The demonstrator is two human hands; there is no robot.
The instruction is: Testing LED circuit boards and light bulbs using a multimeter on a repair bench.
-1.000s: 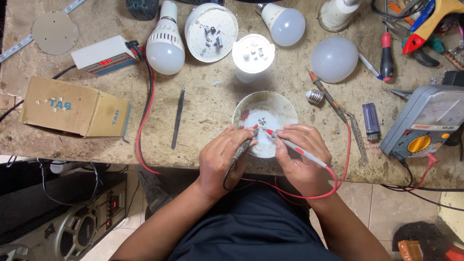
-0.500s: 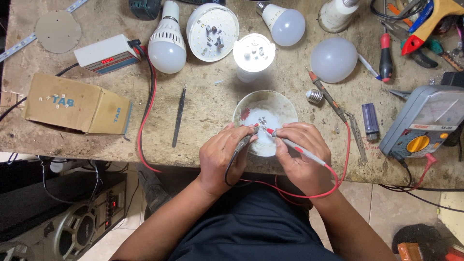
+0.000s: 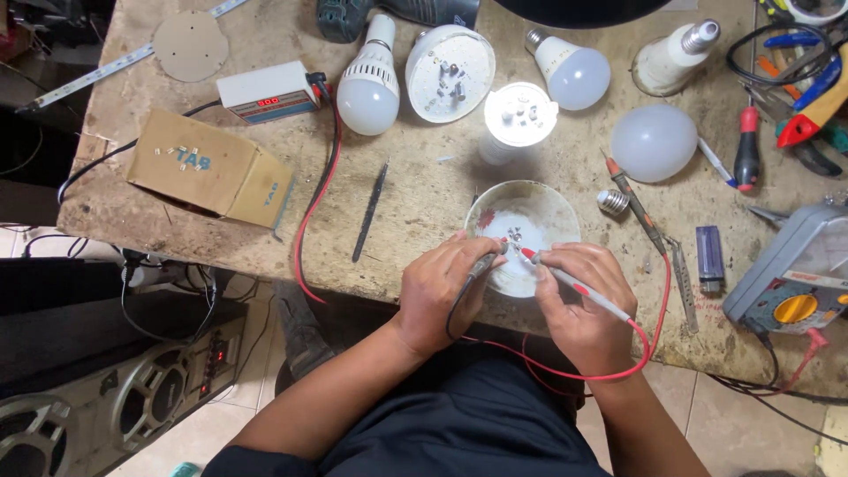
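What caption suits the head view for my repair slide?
Both hands, left and right, touch two probes to a round lamp board on a cluttered bench.

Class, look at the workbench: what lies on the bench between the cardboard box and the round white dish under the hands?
In the head view, a red wire and black tweezers lie on the bench between the cardboard box and the dish.

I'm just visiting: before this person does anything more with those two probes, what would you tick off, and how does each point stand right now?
1. Left hand grips the black probe: ok.
2. Right hand grips the red probe: ok.
3. Both tips over the round lamp board: ok.
4. Tips apart, each on its own contact: cannot tell, too small.
5. Board sits fully on the workbench: not ok, it overhangs the front edge.
6. Meter dial set correctly: cannot tell.
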